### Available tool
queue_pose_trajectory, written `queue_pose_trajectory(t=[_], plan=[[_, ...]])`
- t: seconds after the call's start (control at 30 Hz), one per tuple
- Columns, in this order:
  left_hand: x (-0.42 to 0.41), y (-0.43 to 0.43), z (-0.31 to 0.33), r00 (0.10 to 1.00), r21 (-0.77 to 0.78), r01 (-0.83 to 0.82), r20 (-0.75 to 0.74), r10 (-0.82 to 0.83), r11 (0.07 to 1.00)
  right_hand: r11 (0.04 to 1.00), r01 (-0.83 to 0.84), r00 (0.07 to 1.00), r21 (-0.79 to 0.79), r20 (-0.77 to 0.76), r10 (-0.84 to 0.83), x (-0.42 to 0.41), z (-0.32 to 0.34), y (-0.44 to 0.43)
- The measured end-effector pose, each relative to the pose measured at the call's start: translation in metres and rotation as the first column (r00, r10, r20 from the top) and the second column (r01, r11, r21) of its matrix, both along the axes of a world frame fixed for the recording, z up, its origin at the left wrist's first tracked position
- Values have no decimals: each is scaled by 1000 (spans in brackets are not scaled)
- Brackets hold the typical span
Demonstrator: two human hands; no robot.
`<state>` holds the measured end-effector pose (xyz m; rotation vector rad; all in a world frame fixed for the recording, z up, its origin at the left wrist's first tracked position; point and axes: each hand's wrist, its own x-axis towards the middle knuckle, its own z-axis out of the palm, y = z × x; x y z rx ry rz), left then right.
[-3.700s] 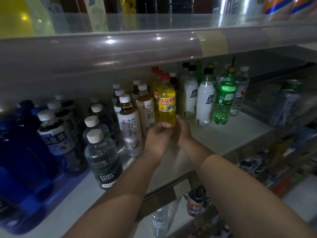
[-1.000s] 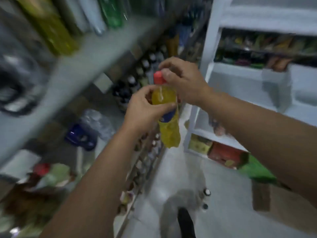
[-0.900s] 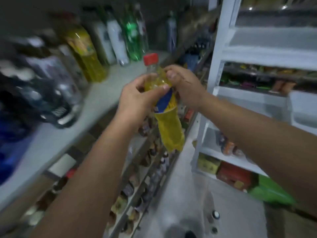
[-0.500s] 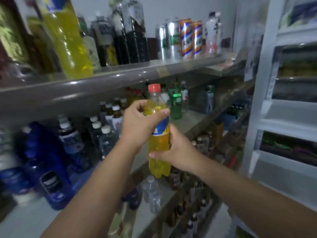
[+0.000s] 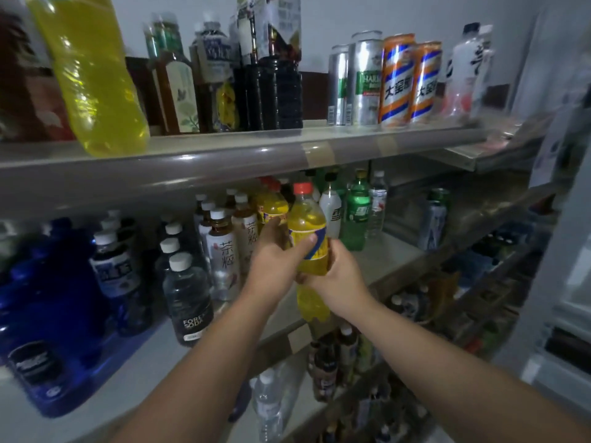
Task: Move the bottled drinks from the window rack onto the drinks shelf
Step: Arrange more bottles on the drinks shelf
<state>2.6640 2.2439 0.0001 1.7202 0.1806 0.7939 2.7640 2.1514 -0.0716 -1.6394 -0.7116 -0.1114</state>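
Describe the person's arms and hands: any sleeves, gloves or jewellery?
The left hand and right hand are bare: no gloves, rings, watch or bracelets visible. Both forearms are uncovered to the frame edge; no sleeves show.

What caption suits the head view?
Left hand and right hand hold a red-capped yellow bottle before the stocked drinks shelf.

Held bottle (image 5: 306,223) between left hand (image 5: 275,262) and right hand (image 5: 339,278), before the middle shelf (image 5: 391,262); tea bottles (image 5: 224,251) to its left; cans (image 5: 396,81) on the upper shelf (image 5: 224,162)
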Motion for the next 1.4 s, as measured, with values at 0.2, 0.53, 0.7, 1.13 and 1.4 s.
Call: queue_pose_trajectory(t=[0.2,0.53,0.7,1.13,1.4], plan=[[14,6,-38,985,-191,-142,-129,118,971,989,57,998,-133,6,-56,55,-11,31],[17,6,-42,982,-163,-129,-154,104,978,996,73,997,-55,22,-72,92,-33,82],[13,9,-43,983,-145,-112,-162,88,983,989,115,993,-98,40,-112,101,-32,90],[9,17,-40,984,-197,-109,-162,77,974,972,104,984,-210,-120,-131,73,-54,52],[-20,-24,-89,980,-279,77,-157,-124,957,930,291,945,-226,-82,-315,-24,-79,-28]])
